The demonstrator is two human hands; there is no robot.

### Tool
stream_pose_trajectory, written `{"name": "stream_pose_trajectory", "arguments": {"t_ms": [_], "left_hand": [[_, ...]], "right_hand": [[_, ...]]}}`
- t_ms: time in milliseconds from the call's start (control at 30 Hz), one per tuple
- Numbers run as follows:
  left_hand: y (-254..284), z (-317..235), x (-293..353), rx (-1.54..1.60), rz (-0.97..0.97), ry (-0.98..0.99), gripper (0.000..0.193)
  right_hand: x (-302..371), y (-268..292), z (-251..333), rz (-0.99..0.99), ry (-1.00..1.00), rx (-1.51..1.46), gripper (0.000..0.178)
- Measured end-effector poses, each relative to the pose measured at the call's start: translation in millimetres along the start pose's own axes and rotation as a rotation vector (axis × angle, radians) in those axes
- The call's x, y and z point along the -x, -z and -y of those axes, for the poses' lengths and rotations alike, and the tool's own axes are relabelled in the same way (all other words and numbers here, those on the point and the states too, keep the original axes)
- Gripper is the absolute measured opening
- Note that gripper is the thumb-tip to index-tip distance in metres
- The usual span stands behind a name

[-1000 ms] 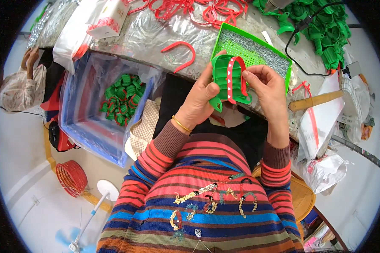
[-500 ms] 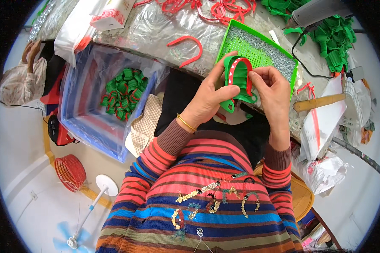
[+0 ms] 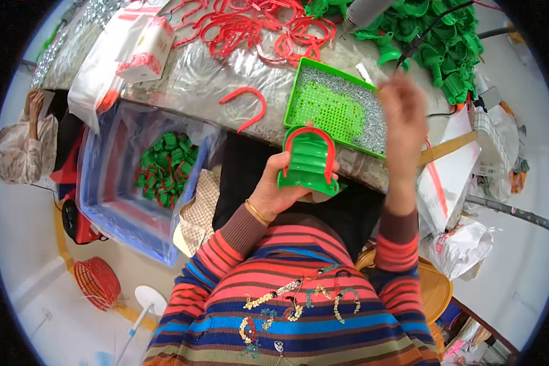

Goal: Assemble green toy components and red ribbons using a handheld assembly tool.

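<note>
My left hand (image 3: 277, 186) grips a green plastic shell (image 3: 311, 161) with a ridged, curved inside. A red curved strip (image 3: 312, 132) runs along the shell's arched rim. My right hand (image 3: 404, 110) is raised beside the right end of the green tray (image 3: 294, 91); motion smears its fingers, so what it holds, if anything, does not show. Just above those fingers hangs the lower end of a dark, slim tool (image 3: 407, 53) on a black cable. Small silvery metal pieces (image 3: 357, 91), perhaps screws, lie along the tray's far and right sides.
One loose red strip (image 3: 261, 100) lies on the plastic-covered table, with a tangled red heap (image 3: 232, 30) behind. Green parts (image 3: 448, 43) pile up far right. A blue-sided, lined bin (image 3: 97, 195) at left holds green-and-red pieces (image 3: 168, 165). Another person's hands (image 3: 33, 104) show far left.
My right hand has left the green shell and moved up and right, past the tray. My left hand keeps the shell, now lower and turned with its hollow toward me. The view has shifted.
</note>
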State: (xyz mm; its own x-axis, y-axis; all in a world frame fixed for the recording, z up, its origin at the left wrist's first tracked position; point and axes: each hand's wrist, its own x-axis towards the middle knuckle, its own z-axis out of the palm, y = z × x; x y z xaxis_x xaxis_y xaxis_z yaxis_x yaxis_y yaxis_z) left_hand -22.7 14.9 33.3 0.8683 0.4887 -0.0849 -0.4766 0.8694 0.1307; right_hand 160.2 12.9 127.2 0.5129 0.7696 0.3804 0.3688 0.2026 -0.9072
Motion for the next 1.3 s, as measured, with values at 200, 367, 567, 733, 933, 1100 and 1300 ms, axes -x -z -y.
{"name": "stream_pose_trajectory", "arguments": {"t_ms": [200,367,567,733,933,1100,1300], "left_hand": [[-14,25,-4,-0.016,0.144,0.14,0.068],[-3,29,-9,-0.013,0.121,0.165,0.063],[4,24,-6,-0.049,0.078,0.15,0.064],[7,20,-10,-0.017,0.063,0.155,0.066],[3,24,-14,0.004,0.05,0.137,0.066],[2,21,-17,0.011,0.049,0.131,0.07],[1,15,-21,-0.031,0.018,0.122,0.073]], "right_hand": [[-116,-36,47,0.217,0.123,-0.234,0.034],[-138,-25,38,0.475,0.065,-0.114,0.04],[-104,-9,49,0.507,-0.06,-0.336,0.036],[-73,-15,15,0.292,0.106,-0.654,0.024],[-45,-18,-35,-0.099,-0.008,-0.323,0.013],[-41,-26,-56,-0.085,-0.041,-0.301,0.011],[-39,-32,-66,-0.103,-0.047,-0.317,0.01]]}}
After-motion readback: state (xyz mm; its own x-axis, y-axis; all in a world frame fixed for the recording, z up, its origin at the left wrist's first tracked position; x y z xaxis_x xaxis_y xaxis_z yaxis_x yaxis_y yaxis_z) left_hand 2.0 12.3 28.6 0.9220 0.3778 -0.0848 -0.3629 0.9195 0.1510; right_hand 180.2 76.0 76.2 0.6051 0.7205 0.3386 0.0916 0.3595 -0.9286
